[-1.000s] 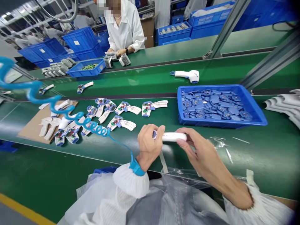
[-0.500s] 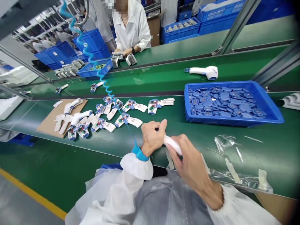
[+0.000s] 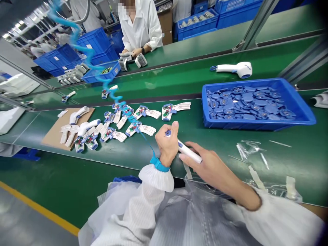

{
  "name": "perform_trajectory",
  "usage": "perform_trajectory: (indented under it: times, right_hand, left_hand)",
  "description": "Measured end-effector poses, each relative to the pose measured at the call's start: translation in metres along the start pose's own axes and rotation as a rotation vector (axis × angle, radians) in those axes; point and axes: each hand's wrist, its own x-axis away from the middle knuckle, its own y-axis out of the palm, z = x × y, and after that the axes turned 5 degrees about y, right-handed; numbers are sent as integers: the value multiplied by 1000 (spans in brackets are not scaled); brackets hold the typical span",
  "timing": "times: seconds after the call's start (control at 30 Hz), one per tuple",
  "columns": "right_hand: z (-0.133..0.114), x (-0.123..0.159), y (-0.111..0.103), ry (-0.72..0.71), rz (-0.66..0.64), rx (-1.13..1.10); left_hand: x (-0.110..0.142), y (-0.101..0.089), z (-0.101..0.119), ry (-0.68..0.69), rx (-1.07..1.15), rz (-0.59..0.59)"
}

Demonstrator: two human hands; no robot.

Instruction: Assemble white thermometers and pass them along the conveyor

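Observation:
A white handheld infrared thermometer (image 3: 189, 153) with blue parts is held in front of me, above the bench edge. My left hand (image 3: 167, 145), with a blue wrist strap, wraps round its head end and hides most of it. On the handle's other end, my right hand (image 3: 205, 159) grips with thumb and fingers on either side. Beyond my left hand lie several opened thermometer halves (image 3: 169, 111) with circuit boards and wires showing. A blue bin (image 3: 246, 125) of flat blue oval covers (image 3: 249, 97) stands to the right.
Clear plastic scraps (image 3: 249, 150) and pale strips lie at right. A cardboard sheet (image 3: 55, 133) bears white shells on the left. A finished-looking thermometer (image 3: 234, 69) rests on the green conveyor. The coiled blue cord (image 3: 89, 58) hangs across. A co-worker (image 3: 139, 27) handles grey-white parts opposite.
My right hand has shifted toward the handle's end, so more of the thermometer shows, including a blue button. The thermometer on the conveyor has moved right.

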Motion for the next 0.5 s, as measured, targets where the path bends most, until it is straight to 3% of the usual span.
perform_trajectory:
  times: [0.07,0.2,0.33,0.4,0.5]
  right_hand:
    - [1,1,14,-161,122,238]
    - [9,1,22,-245,228,433]
    - [21,2,0,-281,257,275]
    - [25,2,-6,-285,306,253]
    - [26,3,3,-390,407,381]
  left_hand:
    - [-6,12,-2,-17,-43,-14]
    - [-14,14,0,69,-110,-8]
    - [-11,-8,6,6,238,-373]
    - [-5,-14,7,-44,375,-459]
    - [2,-8,5,-47,302,-263]
